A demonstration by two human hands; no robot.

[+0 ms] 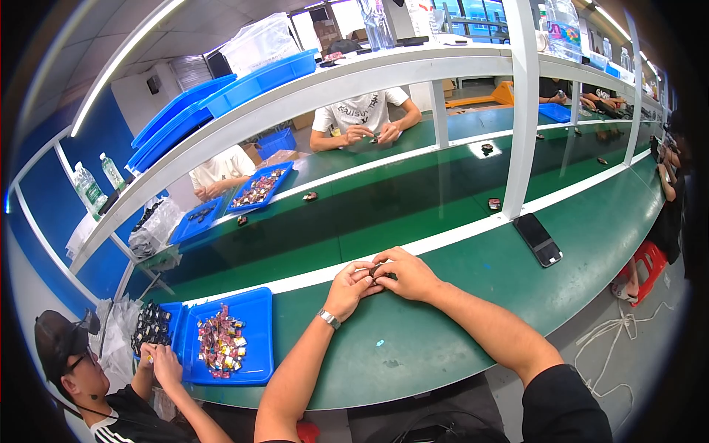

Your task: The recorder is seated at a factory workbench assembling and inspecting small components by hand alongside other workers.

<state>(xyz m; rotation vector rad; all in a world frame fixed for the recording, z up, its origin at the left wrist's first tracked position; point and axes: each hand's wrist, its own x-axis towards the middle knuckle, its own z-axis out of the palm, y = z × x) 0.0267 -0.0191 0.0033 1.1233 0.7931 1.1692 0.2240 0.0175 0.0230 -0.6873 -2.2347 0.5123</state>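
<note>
My left hand (pixel 349 286) and my right hand (pixel 406 274) meet over the green worktop, a little right of the middle. Between their fingertips sits a small dark part (pixel 375 272), mostly covered by the fingers, so its exact kind does not show. Both hands are closed on it, thumbs and forefingers pinching from either side. A metal-banded watch circles my left wrist. To the left of my left forearm stands a blue tray (pixel 267 325) with a heap of small red, yellow and white pieces (pixel 221 342).
A dark green conveyor belt (pixel 413 210) runs beyond a white rail, carrying small parts (pixel 494 204). A black phone (pixel 538 240) lies right, by a white post (pixel 521 111). A co-worker (pixel 81 369) sits at left beside black parts (pixel 152 325); another works across the belt.
</note>
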